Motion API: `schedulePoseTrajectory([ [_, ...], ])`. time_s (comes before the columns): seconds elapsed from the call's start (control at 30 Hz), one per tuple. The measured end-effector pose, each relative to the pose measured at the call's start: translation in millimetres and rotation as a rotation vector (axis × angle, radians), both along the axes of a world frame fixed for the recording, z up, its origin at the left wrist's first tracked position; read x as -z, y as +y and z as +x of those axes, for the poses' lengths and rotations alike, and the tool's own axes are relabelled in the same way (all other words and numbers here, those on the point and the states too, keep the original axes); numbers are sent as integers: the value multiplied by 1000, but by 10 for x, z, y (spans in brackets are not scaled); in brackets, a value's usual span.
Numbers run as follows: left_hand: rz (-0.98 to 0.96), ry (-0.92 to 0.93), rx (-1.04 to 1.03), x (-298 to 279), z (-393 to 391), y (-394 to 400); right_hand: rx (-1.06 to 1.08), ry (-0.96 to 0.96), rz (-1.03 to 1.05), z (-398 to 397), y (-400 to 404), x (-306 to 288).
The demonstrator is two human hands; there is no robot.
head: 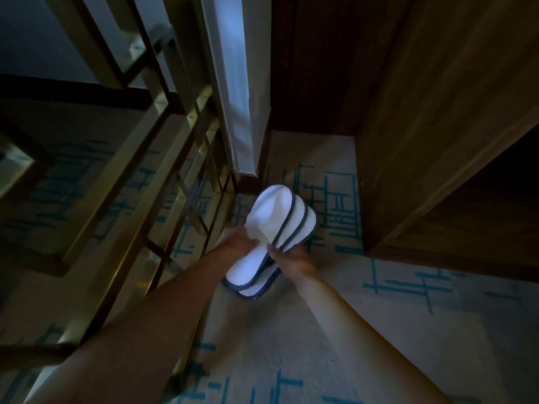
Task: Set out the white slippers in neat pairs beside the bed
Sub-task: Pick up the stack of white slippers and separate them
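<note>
A stack of white slippers [274,220] with dark grey trim hangs in the air over the carpet, toes pointing away from me. My left hand [237,240] grips the stack from its left side, the thumb lying on the top slipper. My right hand [293,262] pinches the edges of the stack from the right, near the heels. How many slippers are in the stack I cannot tell. No bed shows in the dim view.
A brass-coloured metal lattice screen [163,158] runs down the left. A white panel [233,91] stands behind it. Dark wooden furniture [437,126] rises on the right. Beige carpet [291,345] with teal line patterns covers the floor.
</note>
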State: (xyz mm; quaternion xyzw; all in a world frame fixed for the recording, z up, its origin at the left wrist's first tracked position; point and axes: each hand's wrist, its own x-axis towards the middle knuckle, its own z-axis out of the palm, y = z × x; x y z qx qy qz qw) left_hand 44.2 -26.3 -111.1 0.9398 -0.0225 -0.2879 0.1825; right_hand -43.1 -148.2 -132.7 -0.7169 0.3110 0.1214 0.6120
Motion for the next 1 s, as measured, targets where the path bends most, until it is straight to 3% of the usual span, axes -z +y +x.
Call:
schedulePoseTrajectory([
  [0.23,-212,69,-104,-25,-251,-123,242,62,303,-96,-30,-178],
  [0.37,-453,228,-267,-24,-551,-178,185,15,407,-331,-75,-254],
  [0.57,-755,452,-437,-91,-1026,-139,84,11,398,-741,-447,-429],
  [0.77,-928,678,-313,-201,-1695,-357,88,-6,444,-1573,-782,-579],
  [1.0,-1066,877,-123,-284,-2655,-904,361,-35,450,-2861,-997,-500],
])
